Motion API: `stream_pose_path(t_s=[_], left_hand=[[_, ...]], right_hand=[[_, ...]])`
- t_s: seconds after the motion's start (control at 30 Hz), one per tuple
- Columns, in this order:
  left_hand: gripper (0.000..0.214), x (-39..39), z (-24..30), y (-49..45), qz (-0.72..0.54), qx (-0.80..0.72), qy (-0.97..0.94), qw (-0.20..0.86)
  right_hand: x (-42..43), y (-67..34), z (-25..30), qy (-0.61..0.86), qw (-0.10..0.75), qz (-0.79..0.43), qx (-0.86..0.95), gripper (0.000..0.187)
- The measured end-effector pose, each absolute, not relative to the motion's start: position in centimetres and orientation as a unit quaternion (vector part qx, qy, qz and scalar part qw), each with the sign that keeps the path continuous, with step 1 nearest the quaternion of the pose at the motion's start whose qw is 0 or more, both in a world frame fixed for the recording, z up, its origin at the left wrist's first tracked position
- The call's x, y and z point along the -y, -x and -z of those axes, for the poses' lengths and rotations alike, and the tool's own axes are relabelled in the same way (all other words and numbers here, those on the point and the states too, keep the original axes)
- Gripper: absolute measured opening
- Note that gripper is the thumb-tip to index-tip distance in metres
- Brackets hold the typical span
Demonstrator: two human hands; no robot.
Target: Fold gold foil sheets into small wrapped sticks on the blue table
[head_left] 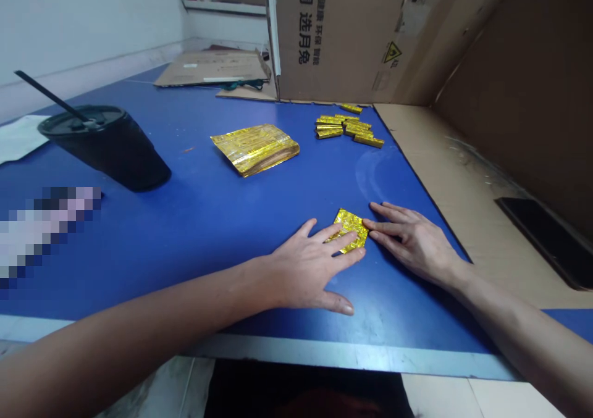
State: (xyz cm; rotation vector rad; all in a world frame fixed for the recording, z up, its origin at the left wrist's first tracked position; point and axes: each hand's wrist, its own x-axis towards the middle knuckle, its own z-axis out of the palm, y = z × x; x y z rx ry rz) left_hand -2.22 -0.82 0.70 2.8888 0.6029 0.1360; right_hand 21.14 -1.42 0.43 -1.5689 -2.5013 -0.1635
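Note:
A small sheet of gold foil paper [351, 221] lies on the blue table in front of me, its corners showing around my fingers. My left hand [311, 267] rests flat over its left and lower part, fingers spread. From the right, my right hand [412, 238] touches the sheet's right edge with its fingertips, the fingers stretched out; its thumb is hard to make out. Farther off lies a stack of gold foil sheets [257, 148]. Several narrow folded gold foil strips [345, 126] are heaped at the table's far right.
A dark tumbler with a straw [125, 152] stands at the left. Cardboard [343, 41] walls rise behind and at the right. A black phone-like slab [544, 239] lies on cardboard at the right. Flattened cardboard [213, 66] is at the back. The table's front edge [278, 347] runs below my arms.

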Motion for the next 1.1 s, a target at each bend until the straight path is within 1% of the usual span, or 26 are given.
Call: stream_pose_path(t_s=[0.13, 0.2, 0.3, 0.43, 0.53, 0.73, 0.93, 1.1], left_hand=[[0.074, 0.6, -1.0, 2.2, -0.049, -0.201, -0.973, 0.097], [0.070, 0.3, -1.3, 2.3, -0.048, -0.192, -0.975, 0.103], [0.057, -0.2, -1.4, 2.2, -0.053, -0.179, -0.975, 0.117], [0.037, -0.4, -1.3, 2.0, -0.078, -0.176, -0.973, 0.128], [0.030, -0.2, -1.2, 1.7, -0.101, -0.184, -0.970, 0.123], [0.026, 0.2, -1.3, 1.0, -0.127, -0.206, -0.967, 0.082], [0.016, 0.4, -1.3, 0.6, -0.126, -0.240, -0.960, 0.062], [0.024, 0.4, -1.1, 0.4, -0.135, -0.260, -0.955, 0.044]], right_hand=[[1.9, -20.9, -0.8, 0.528, 0.082, 0.075, 0.842, 0.032], [2.2, -20.8, -1.2, 0.514, 0.082, 0.089, 0.849, 0.031], [2.5, -20.7, -1.6, 0.473, 0.096, 0.099, 0.870, 0.027], [2.5, -20.6, -1.8, 0.413, 0.116, 0.068, 0.901, 0.022], [2.4, -20.5, -2.0, 0.392, 0.133, 0.042, 0.909, 0.022], [2.3, -20.6, -2.2, 0.387, 0.124, 0.009, 0.914, 0.024], [2.2, -20.6, -2.1, 0.375, 0.124, 0.021, 0.919, 0.026], [2.0, -20.3, -1.9, 0.377, 0.132, 0.038, 0.916, 0.025]])
